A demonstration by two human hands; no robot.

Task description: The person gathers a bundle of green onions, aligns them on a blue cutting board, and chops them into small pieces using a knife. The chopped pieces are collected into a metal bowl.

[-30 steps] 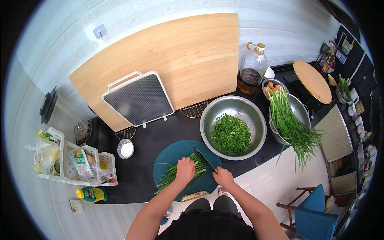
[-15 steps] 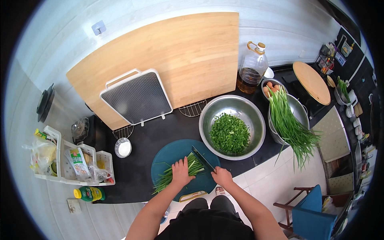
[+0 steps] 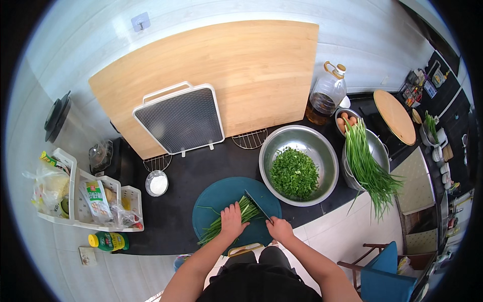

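Observation:
My left hand (image 3: 232,220) presses a bunch of garlic chives (image 3: 213,231) down on the round teal cutting board (image 3: 204,201), its fingers bent over the stalks. In my right hand (image 3: 279,229) is the handle of a kitchen knife (image 3: 257,204), its dark blade slanting up and left beside the cut ends of the chives. Just right of the board stands a large steel bowl (image 3: 329,189) with a heap of chopped chives (image 3: 295,173) in it. Beyond it, a bundle of long whole chives (image 3: 370,171) hangs over the rim of a steel pot (image 3: 382,156).
Eggs (image 3: 346,121) in a bowl and an oil jug (image 3: 326,95) stand behind the pot. A small bowl of white powder (image 3: 158,184) is left of the board. White baskets (image 3: 75,201) and a yellow-capped bottle (image 3: 109,241) sit farther left. A large wooden board (image 3: 266,65) leans at the back.
The view has shifted slightly, so the bowls appear a little farther right. The knife blade now lies closer to the chive ends; both hands keep their holds.

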